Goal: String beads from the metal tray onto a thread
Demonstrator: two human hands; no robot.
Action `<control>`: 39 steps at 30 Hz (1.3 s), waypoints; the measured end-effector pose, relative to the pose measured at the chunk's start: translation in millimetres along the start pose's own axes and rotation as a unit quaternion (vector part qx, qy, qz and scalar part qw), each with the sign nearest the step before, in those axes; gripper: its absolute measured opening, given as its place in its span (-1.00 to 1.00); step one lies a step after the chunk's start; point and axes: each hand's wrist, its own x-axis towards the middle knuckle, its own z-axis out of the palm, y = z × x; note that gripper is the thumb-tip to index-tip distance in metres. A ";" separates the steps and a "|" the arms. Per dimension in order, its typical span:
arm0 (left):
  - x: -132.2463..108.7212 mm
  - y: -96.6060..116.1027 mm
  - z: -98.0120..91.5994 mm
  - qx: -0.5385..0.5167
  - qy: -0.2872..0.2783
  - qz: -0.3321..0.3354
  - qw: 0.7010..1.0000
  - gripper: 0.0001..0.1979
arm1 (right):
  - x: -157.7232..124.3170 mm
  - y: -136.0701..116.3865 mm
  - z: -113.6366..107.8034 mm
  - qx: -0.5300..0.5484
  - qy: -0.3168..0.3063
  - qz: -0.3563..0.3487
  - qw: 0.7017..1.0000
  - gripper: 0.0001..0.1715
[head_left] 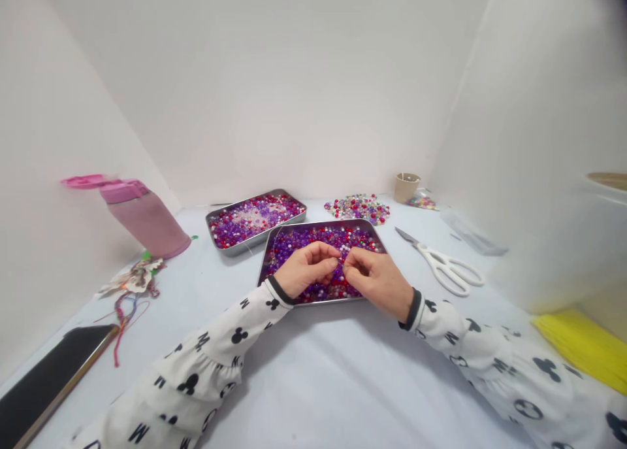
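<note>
My left hand (306, 269) and my right hand (377, 280) hover over a shallow metal tray (313, 225) filled with purple, red and white beads (313, 241). Their fingertips meet above the tray's middle, pinching something tiny, apparently a thin thread (340, 259). The pinch hides most of it. A second metal tray (245, 205) of similar beads lies just behind, out of reach of my fingers. My sleeves are white with a black print.
A pink bottle (144, 218) lies on its side at the left, near tangled coloured cords (128, 299) and a black phone (53, 383). White-handled scissors (443, 267) lie at the right. Behind them are a loose bead pile (357, 208) and a small cup (406, 186). Yellow strands (582, 348) lie at the right edge.
</note>
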 end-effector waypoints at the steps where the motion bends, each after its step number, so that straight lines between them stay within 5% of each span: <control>1: -0.2 0.7 0.6 0.001 0.004 -0.002 1.000 -0.70 | 0.0 0.1 0.3 0.001 0.003 0.005 1.000 -0.84; 21: -7.9 9.6 12.7 0.166 0.097 0.068 0.979 -0.77 | -1.1 0.4 0.7 0.048 0.025 0.038 0.998 -0.85; 29: -17.8 10.1 21.5 0.371 0.165 0.194 0.893 -0.83 | 1.6 0.7 -1.3 0.027 0.064 -0.043 0.997 -0.89; 35: -20.6 13.0 26.9 0.408 0.150 0.235 0.869 -0.83 | 3.2 0.7 0.6 0.003 0.003 -0.080 0.997 -0.86; 39: -22.3 32.3 8.4 0.444 0.078 0.184 0.874 -0.83 | 2.4 2.1 -0.8 0.029 -0.017 -0.044 0.998 -0.89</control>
